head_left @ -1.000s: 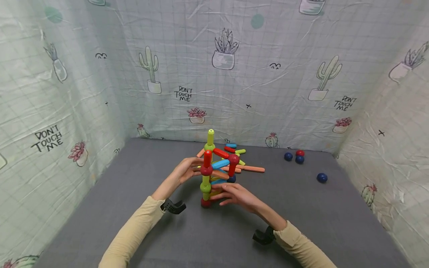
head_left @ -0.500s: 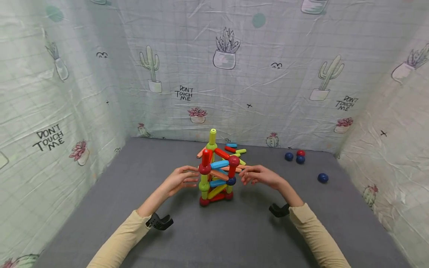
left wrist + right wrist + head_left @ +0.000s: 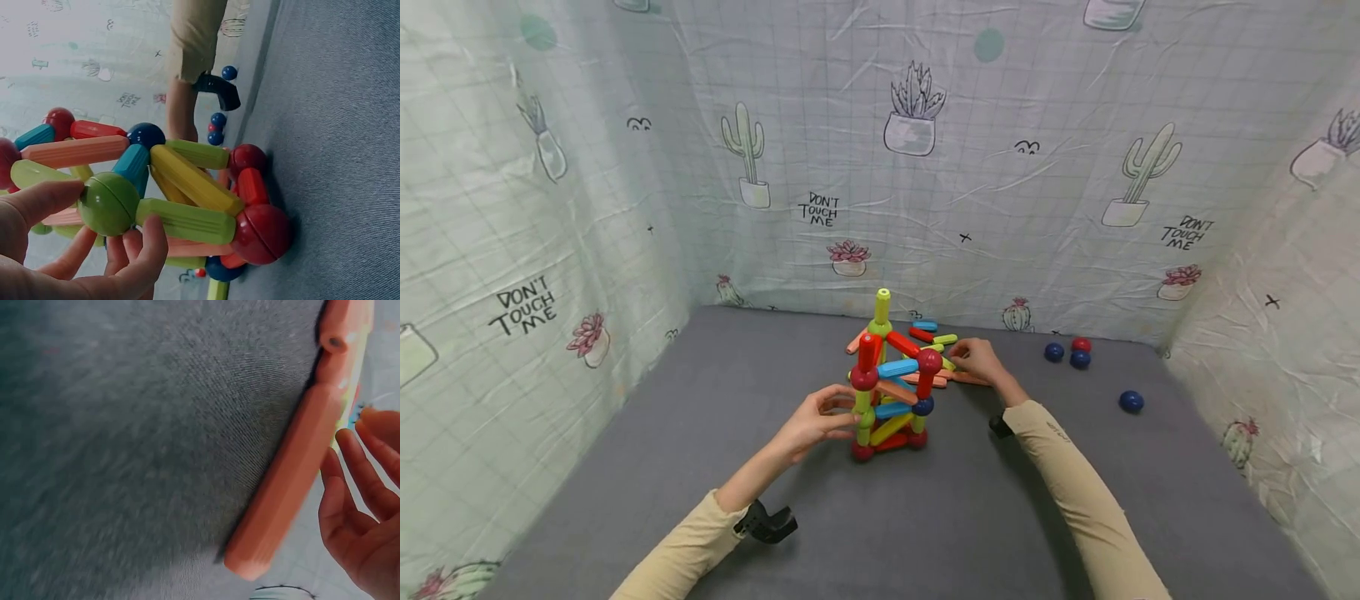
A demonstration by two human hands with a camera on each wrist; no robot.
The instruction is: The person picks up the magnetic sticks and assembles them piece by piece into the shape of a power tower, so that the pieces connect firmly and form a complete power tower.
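Note:
A tower of magnetic rods and balls [image 3: 897,369] stands upright on the grey cloth, built in red, blue, green, yellow and orange pieces. My left hand [image 3: 812,423] is at its left side. In the left wrist view its thumb and fingers hold a green ball [image 3: 109,203], with a green rod [image 3: 187,220] running from it to a red ball [image 3: 263,234]. Behind the tower's right side, my right hand [image 3: 979,358] reaches over loose rods. In the right wrist view its fingers [image 3: 365,478] are loosely bent beside an orange rod [image 3: 284,487], gripping nothing visible.
Loose rods lie behind the tower, among them a blue rod [image 3: 925,326] and a red rod [image 3: 921,335]. Farther right are several balls, including a red ball [image 3: 1081,344] and a blue ball [image 3: 1131,402]. A printed curtain [image 3: 970,183] encloses the back and sides.
My right hand has left the tower's front and moved right and back to the loose rods. My left hand drew slightly away, then came back onto the tower's left side, lower down.

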